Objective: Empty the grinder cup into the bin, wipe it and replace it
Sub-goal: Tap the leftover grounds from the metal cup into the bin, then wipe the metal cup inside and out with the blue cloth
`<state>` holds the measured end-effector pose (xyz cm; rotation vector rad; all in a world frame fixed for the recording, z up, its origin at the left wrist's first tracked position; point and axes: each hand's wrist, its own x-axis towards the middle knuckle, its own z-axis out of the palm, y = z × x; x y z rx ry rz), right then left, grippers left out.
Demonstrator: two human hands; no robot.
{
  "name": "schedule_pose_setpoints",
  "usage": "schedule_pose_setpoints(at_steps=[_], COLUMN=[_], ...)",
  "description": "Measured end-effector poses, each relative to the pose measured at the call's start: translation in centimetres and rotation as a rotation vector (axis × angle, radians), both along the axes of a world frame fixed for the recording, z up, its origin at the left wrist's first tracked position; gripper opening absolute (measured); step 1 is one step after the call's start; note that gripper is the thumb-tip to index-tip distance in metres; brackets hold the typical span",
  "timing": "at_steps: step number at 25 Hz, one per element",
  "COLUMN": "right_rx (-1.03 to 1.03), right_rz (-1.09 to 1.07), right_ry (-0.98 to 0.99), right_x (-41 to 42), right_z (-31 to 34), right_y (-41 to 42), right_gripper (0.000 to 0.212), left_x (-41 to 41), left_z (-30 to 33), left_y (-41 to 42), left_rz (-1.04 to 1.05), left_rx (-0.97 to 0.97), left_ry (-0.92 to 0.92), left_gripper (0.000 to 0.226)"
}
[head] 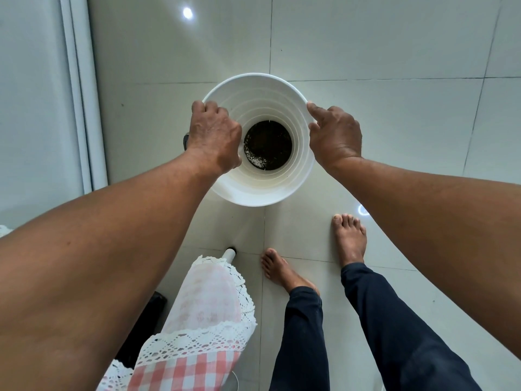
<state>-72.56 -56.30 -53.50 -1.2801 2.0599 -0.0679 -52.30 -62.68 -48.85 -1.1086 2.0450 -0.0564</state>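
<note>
A white plastic bin point(262, 193) stands on the tiled floor in front of my bare feet, with dark ground residue point(267, 145) and some pale grains lying at its bottom. My left hand point(214, 136) is closed in a fist over the bin's left rim. It grips the grinder cup point(185, 141), which is almost fully hidden; only a dark grey edge shows left of the wrist. My right hand point(334, 134) pinches the bin's right rim with thumb and fingers.
A table with a pink checked, lace-edged cloth point(203, 320) and a white leg point(229, 253) stands at the lower left, with a dark object point(146, 320) beside it. A pale wall or door frame point(79, 94) runs along the left. Glossy floor tiles point(394, 52) lie beyond the bin.
</note>
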Motion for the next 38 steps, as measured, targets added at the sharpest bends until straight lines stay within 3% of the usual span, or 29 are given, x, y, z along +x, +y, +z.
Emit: schedule_pose_setpoints(at_steps=[7, 14, 19, 23, 33, 38], right_rx=[0.035, -0.112, -0.206, -0.137, -0.255, -0.239], right_rz=[0.007, -0.032, -0.140, -0.146, 0.307, 0.589], right_ry=[0.017, -0.070, -0.233, -0.448, -0.752, -0.827], right_x=[0.0, 0.9, 1.4, 1.8, 4.6, 8.0], right_z=[1.3, 6.9, 15.6, 24.5, 46.4, 54.3], right_y=[0.1, -0.3, 0.9, 2.9, 8.3, 11.4], right_gripper=[0.044, 0.038, 0.033, 0.034, 0.040, 0.046], left_x=[1.0, 1.6, 1.1, 1.0, 2.6, 6.0], left_z=[1.9, 6.9, 14.0, 21.3, 44.8, 52.2], left_y=[2.1, 5.4, 7.8, 9.8, 19.9, 27.8], left_rz=[0.417, 0.712, 0.856, 0.933, 1.163, 1.290], left_rx=[-0.117, -0.223, -0.222, -0.271, -0.495, -0.593], left_ry=[0.375, 0.704, 0.943, 1.057, 1.412, 1.523], left_gripper=[0.051, 0.054, 0.055, 0.058, 0.061, 0.063])
